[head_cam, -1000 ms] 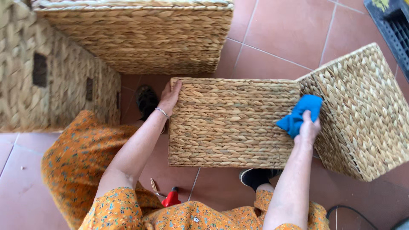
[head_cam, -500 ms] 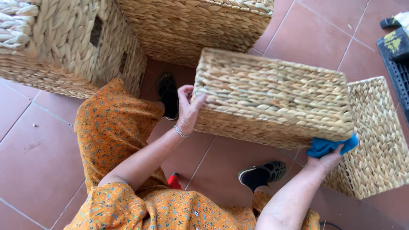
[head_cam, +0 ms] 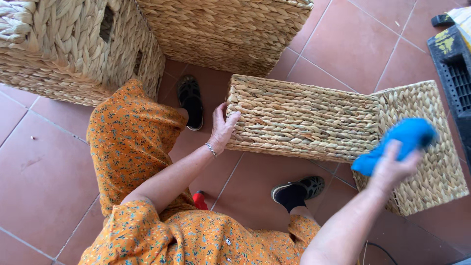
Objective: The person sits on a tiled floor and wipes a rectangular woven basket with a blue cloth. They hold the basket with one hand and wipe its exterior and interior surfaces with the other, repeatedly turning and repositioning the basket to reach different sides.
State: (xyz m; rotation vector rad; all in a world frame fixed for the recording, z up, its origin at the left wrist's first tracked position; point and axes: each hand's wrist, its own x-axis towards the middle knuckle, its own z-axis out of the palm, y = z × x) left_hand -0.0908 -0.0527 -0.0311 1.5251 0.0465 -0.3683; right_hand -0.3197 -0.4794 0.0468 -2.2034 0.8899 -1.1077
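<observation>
Hands work on a woven basket (head_cam: 304,118) that stands on the red tile floor (head_cam: 44,186) in front of the person. The left hand (head_cam: 222,128) grips the left end of this basket: the thumb lies on the side wall and the fingers curl around the corner, so the hand is partly closed on the edge. A thin bracelet (head_cam: 211,149) sits on the left wrist. The right hand (head_cam: 392,167) is closed around a blue cloth (head_cam: 400,142); it is blurred, so I cannot tell if the cloth touches the weave. The cloth is above the right end of the basket, where another woven panel (head_cam: 427,162) meets it. Two larger woven baskets stand further away, one at the top left (head_cam: 64,49) and one at the top middle (head_cam: 230,29). The person wears an orange flowered dress (head_cam: 132,142) and black sandals (head_cam: 190,100). A small red thing (head_cam: 199,200) lies near the knee.
</observation>
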